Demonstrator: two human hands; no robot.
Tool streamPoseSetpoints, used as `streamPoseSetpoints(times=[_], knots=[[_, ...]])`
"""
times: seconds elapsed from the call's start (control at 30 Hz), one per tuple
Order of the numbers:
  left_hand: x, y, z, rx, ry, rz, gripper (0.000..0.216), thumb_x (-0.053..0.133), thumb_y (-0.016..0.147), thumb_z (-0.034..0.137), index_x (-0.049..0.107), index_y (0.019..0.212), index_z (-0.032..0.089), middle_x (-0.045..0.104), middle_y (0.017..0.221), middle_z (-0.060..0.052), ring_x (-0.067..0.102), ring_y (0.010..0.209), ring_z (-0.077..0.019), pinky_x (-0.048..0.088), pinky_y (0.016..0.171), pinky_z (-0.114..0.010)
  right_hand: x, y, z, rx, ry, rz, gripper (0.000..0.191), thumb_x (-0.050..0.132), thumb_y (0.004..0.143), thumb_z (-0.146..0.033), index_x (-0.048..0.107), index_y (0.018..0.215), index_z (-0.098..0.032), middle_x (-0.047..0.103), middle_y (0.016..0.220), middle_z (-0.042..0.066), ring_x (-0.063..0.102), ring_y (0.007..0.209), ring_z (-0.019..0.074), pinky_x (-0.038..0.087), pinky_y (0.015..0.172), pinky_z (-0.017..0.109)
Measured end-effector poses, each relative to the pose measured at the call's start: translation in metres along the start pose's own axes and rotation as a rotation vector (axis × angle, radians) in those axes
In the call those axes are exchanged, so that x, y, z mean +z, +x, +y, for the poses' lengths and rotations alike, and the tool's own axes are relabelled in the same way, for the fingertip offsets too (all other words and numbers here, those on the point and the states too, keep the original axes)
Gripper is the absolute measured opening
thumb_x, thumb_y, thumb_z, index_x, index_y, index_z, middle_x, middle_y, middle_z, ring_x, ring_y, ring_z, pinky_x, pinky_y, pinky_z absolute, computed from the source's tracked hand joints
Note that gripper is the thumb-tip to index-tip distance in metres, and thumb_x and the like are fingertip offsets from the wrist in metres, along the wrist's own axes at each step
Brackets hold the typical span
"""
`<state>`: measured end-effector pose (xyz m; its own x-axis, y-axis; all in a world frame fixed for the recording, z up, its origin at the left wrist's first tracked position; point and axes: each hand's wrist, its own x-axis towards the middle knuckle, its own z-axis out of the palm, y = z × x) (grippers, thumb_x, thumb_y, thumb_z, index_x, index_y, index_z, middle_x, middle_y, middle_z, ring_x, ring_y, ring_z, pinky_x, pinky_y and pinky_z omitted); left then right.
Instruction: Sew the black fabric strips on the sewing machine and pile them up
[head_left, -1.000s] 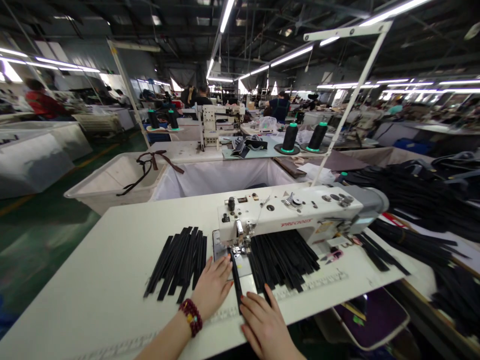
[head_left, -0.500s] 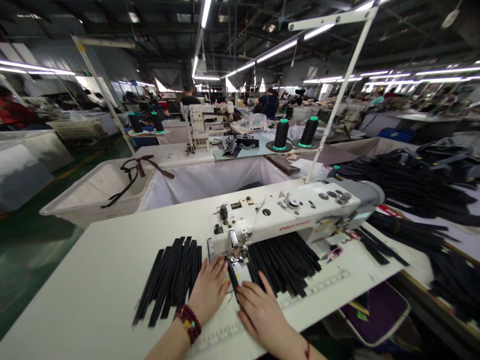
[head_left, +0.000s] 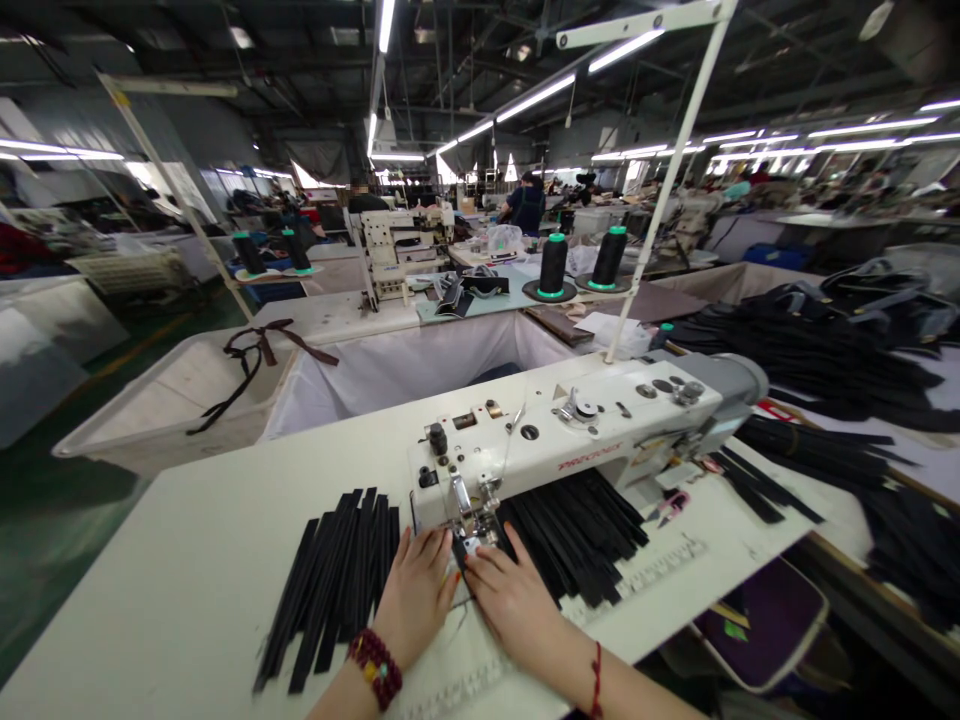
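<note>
A narrow black fabric strip (head_left: 460,566) lies under the presser foot (head_left: 466,520) of a white sewing machine (head_left: 540,440), mostly hidden by my fingers. My left hand (head_left: 416,595) rests flat left of the strip, its fingertips close to the foot and its thumb at the strip's edge. On the right side, my right hand (head_left: 517,605) lies with fingers spread, its fingertips on or beside the strip. One pile of black strips (head_left: 334,580) sits left of my left hand. Another pile of strips (head_left: 574,530) lies under the machine arm, beyond my right hand.
Pink-handled snips (head_left: 671,508) and a few loose strips (head_left: 750,485) lie at the table's right. Behind the machine stand a white fabric-lined bin (head_left: 375,385) and black thread cones (head_left: 553,265). Black pieces (head_left: 810,350) are heaped at right. A co-worker (head_left: 525,205) stands farther back.
My right hand has slid forward and slightly left toward the presser foot, and less of the strip shows between my hands. The view has shifted slightly.
</note>
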<state>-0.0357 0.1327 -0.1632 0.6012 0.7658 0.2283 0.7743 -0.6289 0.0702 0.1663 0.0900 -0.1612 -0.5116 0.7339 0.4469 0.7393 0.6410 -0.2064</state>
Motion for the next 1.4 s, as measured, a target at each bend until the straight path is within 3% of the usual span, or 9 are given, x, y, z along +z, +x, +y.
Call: streamPoseSetpoints(times=[0.33, 0.57, 0.67, 0.77, 0.83, 0.9, 1.07, 1.17, 1.4], knots=[[0.001, 0.004, -0.002, -0.011, -0.014, 0.021, 0.03, 0.052, 0.092, 0.023, 0.065, 0.118, 0.016, 0.069, 0.12, -0.013, 0.058, 0.117, -0.032, 0.037, 0.109, -0.06, 0.007, 0.02, 0.004, -0.015, -0.127, -0.028, 0.029, 0.059, 0.096, -0.016, 0.063, 0.125, -0.013, 0.068, 0.117, 0.01, 0.058, 0.114, 0.0251, 0.016, 0.122, 0.058], [-0.014, 0.025, -0.024, -0.03, -0.133, -0.003, 0.034, 0.043, 0.095, 0.012, 0.066, 0.119, 0.02, 0.069, 0.122, -0.01, 0.059, 0.118, -0.028, 0.033, 0.112, -0.059, 0.011, 0.017, -0.003, -0.001, -0.122, -0.003, 0.022, 0.058, 0.095, -0.012, 0.066, 0.116, -0.016, 0.069, 0.115, 0.009, 0.057, 0.112, 0.0251, 0.016, 0.12, 0.059], [-0.017, 0.045, -0.03, -0.047, -0.144, -0.036, 0.032, 0.047, 0.092, 0.01, 0.069, 0.113, 0.019, 0.069, 0.123, -0.011, 0.057, 0.122, -0.0291, 0.037, 0.111, -0.053, 0.001, 0.009, -0.013, 0.039, -0.071, 0.004, 0.022, 0.058, 0.093, -0.011, 0.065, 0.113, -0.019, 0.068, 0.115, 0.007, 0.057, 0.113, 0.024, 0.018, 0.119, 0.057], [-0.019, 0.052, -0.031, -0.01, -0.161, -0.064, 0.027, 0.055, 0.089, 0.013, 0.072, 0.108, 0.022, 0.072, 0.118, -0.008, 0.059, 0.121, -0.028, 0.037, 0.111, -0.049, -0.02, -0.013, -0.02, 0.144, -0.009, 0.024, 0.024, 0.057, 0.09, -0.013, 0.063, 0.112, -0.022, 0.068, 0.109, 0.005, 0.059, 0.103, 0.0226, 0.034, 0.111, 0.049], [-0.023, 0.043, -0.034, 0.008, -0.158, -0.072, 0.027, 0.055, 0.089, 0.016, 0.072, 0.109, 0.023, 0.071, 0.12, -0.007, 0.059, 0.121, -0.0271, 0.035, 0.113, -0.05, -0.035, -0.036, -0.017, 0.271, -0.025, 0.046, 0.026, 0.057, 0.09, -0.016, 0.061, 0.115, -0.022, 0.066, 0.106, 0.006, 0.06, 0.096, 0.0234, 0.046, 0.093, 0.042], [-0.027, 0.025, -0.041, 0.012, -0.122, -0.076, 0.029, 0.053, 0.092, 0.019, 0.07, 0.115, 0.024, 0.069, 0.126, -0.007, 0.058, 0.124, -0.0275, 0.034, 0.113, -0.053, -0.044, -0.058, -0.011, 0.388, -0.098, 0.062, 0.029, 0.057, 0.09, -0.019, 0.058, 0.119, -0.019, 0.064, 0.105, 0.009, 0.06, 0.092, 0.0258, 0.048, 0.079, 0.039], [-0.034, -0.031, -0.062, -0.004, 0.009, -0.031, 0.03, 0.051, 0.094, 0.023, 0.07, 0.117, 0.025, 0.066, 0.133, -0.007, 0.054, 0.13, -0.0298, 0.027, 0.115, -0.06, -0.042, -0.076, -0.001, 0.471, -0.202, -0.003, 0.035, 0.07, 0.082, -0.019, 0.06, 0.116, -0.019, 0.064, 0.102, 0.009, 0.061, 0.09, 0.0288, 0.046, 0.074, 0.04], [-0.038, -0.054, -0.047, 0.011, 0.0, -0.006, 0.032, 0.05, 0.095, 0.022, 0.068, 0.121, 0.025, 0.065, 0.134, -0.008, 0.055, 0.129, -0.0273, 0.029, 0.116, -0.057, -0.037, -0.07, 0.0, 0.46, -0.236, -0.035, 0.028, 0.07, 0.083, -0.017, 0.064, 0.109, -0.021, 0.066, 0.097, 0.006, 0.063, 0.087, 0.0266, 0.045, 0.074, 0.038], [-0.05, -0.067, 0.042, 0.07, -0.169, -0.117, 0.045, 0.053, 0.089, 0.009, 0.056, 0.132, 0.022, 0.058, 0.143, -0.009, 0.053, 0.131, -0.0248, 0.034, 0.116, -0.054, -0.036, -0.089, 0.004, 0.388, -0.317, -0.01, 0.01, 0.055, 0.088, -0.014, 0.063, 0.089, -0.021, 0.066, 0.082, 0.006, 0.065, 0.076, 0.0245, 0.045, 0.067, 0.034]])
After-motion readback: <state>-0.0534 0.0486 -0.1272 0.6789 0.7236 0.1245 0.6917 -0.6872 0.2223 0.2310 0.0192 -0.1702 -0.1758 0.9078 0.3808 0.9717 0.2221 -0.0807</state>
